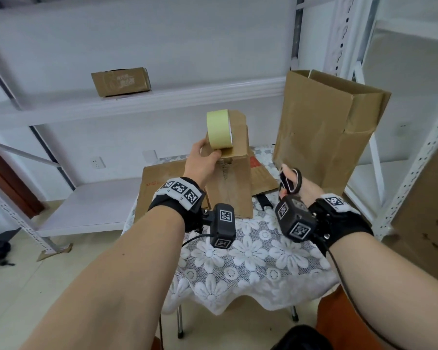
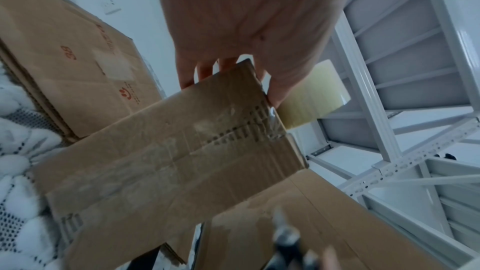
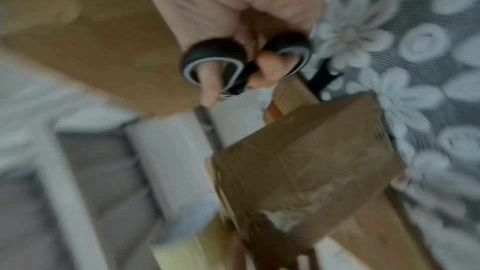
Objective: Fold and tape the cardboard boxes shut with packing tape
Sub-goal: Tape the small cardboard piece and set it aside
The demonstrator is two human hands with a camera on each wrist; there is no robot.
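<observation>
A small brown cardboard box [image 1: 232,178] stands upright on the table, its top edge taped. My left hand [image 1: 202,157] grips a pale yellow roll of packing tape [image 1: 219,130] against the box's upper left corner; the roll [image 2: 311,102] shows past my fingers [image 2: 275,91] in the left wrist view. My right hand [image 1: 295,184] hovers right of the box, thumb and fingers through the black handles of scissors [image 1: 290,181]. The scissors [image 3: 233,65] are blurred in the right wrist view, blades mostly hidden.
A tall open cardboard box [image 1: 326,132] stands at the back right of the floral lace-covered table [image 1: 250,261]. Flattened cardboard [image 1: 162,183] lies behind the small box. White metal shelving [image 1: 137,102] holds another box [image 1: 122,80]. A black object [image 1: 263,202] lies beside the small box.
</observation>
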